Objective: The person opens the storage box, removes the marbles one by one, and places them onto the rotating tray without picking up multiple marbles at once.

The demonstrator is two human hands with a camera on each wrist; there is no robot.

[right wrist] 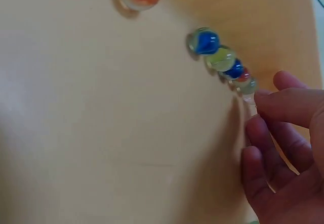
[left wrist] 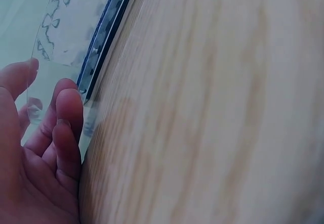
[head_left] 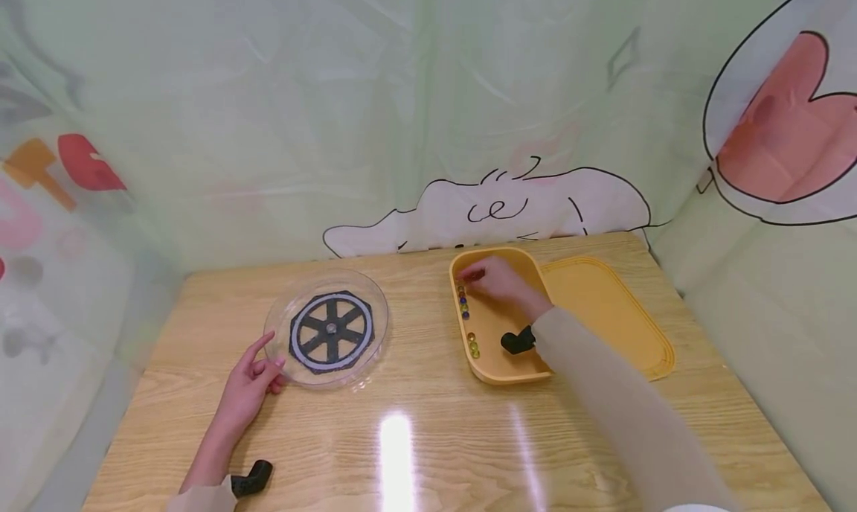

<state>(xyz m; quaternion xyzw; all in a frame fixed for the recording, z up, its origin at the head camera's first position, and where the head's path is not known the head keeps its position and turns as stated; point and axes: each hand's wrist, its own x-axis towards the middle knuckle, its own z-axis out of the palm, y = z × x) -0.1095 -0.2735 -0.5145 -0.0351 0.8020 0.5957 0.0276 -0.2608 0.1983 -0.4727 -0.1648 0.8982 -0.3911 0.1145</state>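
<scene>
A clear round dish stands on the table at the left, a black wheel-shaped piece with six spokes inside it. My left hand holds the dish by its near left rim, the clear edge passing between its fingers in the left wrist view. At the far left corner of a yellow tray, my right hand reaches in over a row of glass marbles along the wall. Its fingertips pinch a clear marble at the row's end, partly hidden by them.
More marbles lie nearer along the same tray wall. To the right of the tray, a flat yellow lid rests on the wooden table. A printed curtain hangs behind the table and at both sides.
</scene>
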